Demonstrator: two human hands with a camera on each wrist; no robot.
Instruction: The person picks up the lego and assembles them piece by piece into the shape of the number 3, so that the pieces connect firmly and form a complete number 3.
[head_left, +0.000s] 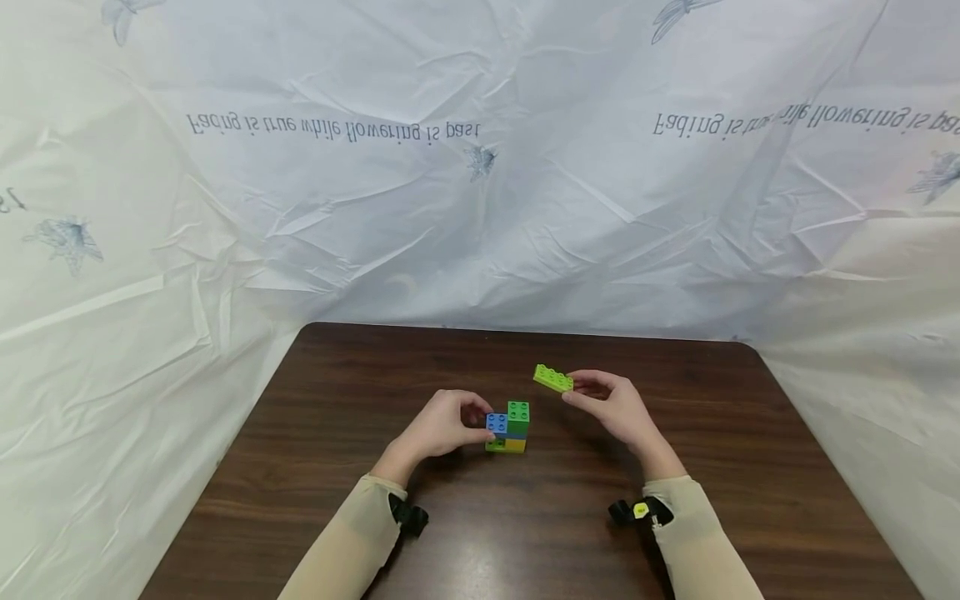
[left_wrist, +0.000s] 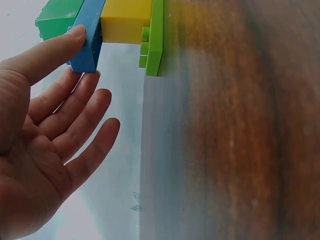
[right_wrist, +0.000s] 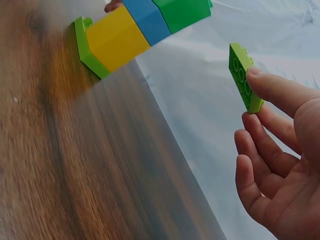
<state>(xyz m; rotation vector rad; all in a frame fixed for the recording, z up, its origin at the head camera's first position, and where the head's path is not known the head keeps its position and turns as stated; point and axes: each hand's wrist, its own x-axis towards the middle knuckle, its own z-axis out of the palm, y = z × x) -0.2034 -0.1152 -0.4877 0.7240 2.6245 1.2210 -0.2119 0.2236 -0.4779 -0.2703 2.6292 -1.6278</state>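
A small stack of toy building bricks stands on the table: a flat lime green plate (left_wrist: 156,40) at the bottom, a yellow brick (right_wrist: 114,37) on it, then a blue brick (head_left: 497,422), with a green brick (head_left: 518,412) on top at the right. The blue brick juts out to the left over the plate. My left hand (head_left: 442,425) pinches that jutting end between thumb and fingers. Up and to the right of the stack, my right hand (head_left: 617,408) holds a second flat lime green plate (head_left: 553,378) by one end, studs up and apart from the stack.
The dark wooden table (head_left: 510,525) has rounded far corners. A wrinkled white sheet (head_left: 420,200) with printed writing and flowers hangs behind it and at both sides. Each sleeved wrist wears a black strap (head_left: 408,515).
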